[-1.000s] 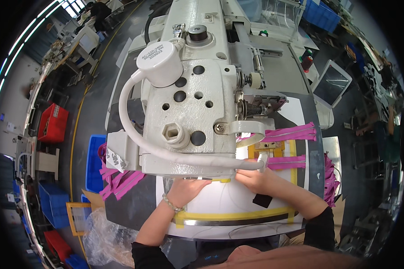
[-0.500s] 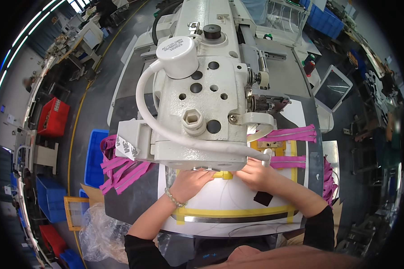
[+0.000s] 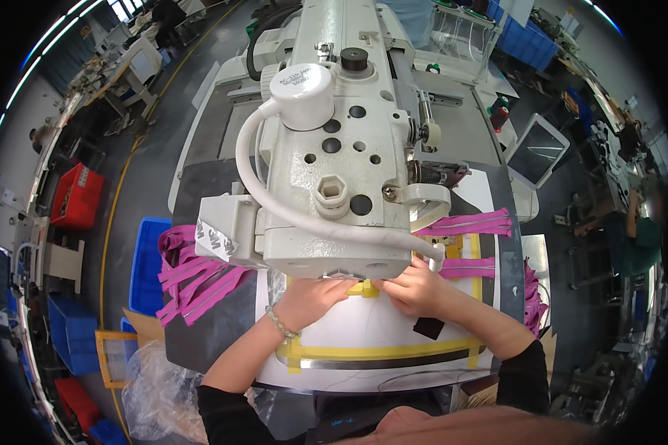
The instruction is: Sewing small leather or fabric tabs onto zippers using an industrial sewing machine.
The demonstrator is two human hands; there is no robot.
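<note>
Both my hands work under the front of a white sewing machine head (image 3: 334, 256), which hides the fingertips. My left hand (image 3: 309, 302), with a beaded bracelet at the wrist, has its fingers pressed together beside a small yellow block (image 3: 364, 288). On the block's other side my right hand (image 3: 417, 291) is closed, fingers curled inward. What either hand grips is hidden. Magenta zipper strips (image 3: 467, 268) run out to the right of my right hand. A dark square patch (image 3: 428, 328) lies below that hand on the white work plate (image 3: 378, 326), which is edged with yellow tape.
A heap of magenta zippers (image 3: 200, 278) lies left of the machine head; another bunch (image 3: 534, 300) hangs at the right edge. A white hose (image 3: 312, 228) loops over the head. A blue bin (image 3: 149, 263) and clear plastic wrap (image 3: 159, 393) are at lower left, a screen (image 3: 539, 150) at right.
The whole view has shifted slightly. My right hand has moved a little left, closer to the yellow block. My left hand stays almost in place beside it.
</note>
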